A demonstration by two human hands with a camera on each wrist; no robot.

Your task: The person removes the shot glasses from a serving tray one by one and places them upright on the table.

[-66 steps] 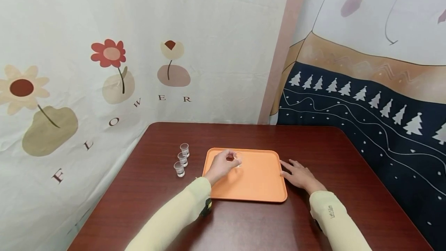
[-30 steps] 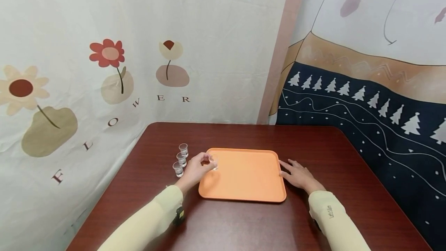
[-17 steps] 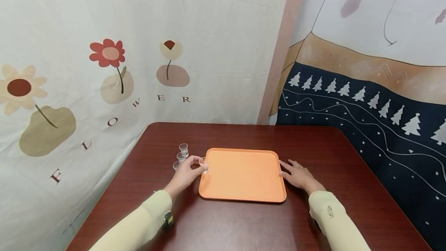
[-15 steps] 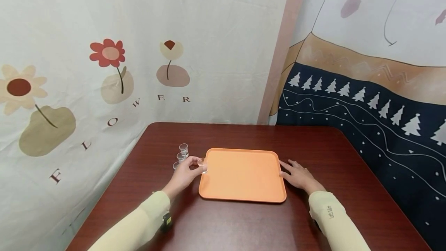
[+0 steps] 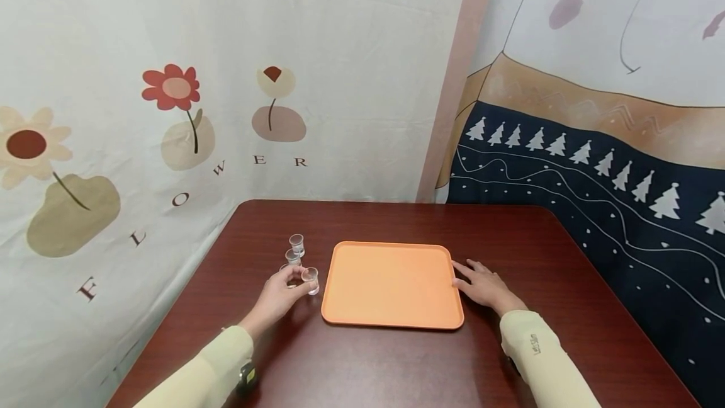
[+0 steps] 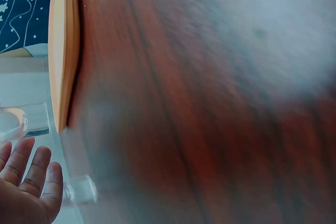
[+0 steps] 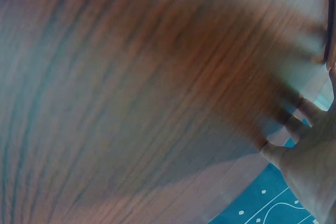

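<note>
Between thumb and fingers, my left hand point(image 5: 273, 300) pinches a small clear shot glass point(image 5: 311, 282), upright, just left of the orange tray point(image 5: 393, 285). In the left wrist view the held glass point(image 6: 31, 120) shows above the fingertips, close to the tray's edge point(image 6: 64, 56). Two similar shot glasses stand behind the hand, one at the back point(image 5: 297, 244) and one nearer point(image 5: 292, 257); a third is mostly hidden by the fingers. My right hand point(image 5: 484, 287) lies with fingers spread on the table, thumb and index finger at the tray's right rim.
The dark red wooden table point(image 5: 368, 364) reaches back to a pale flower-printed curtain point(image 5: 362, 80). Along the right side hangs a navy cloth point(image 5: 510, 169) with white trees.
My left hand has carried the shot glass from over the tray leftward to beside it, in front of the other glasses. The right hand and the tray stay put.
</note>
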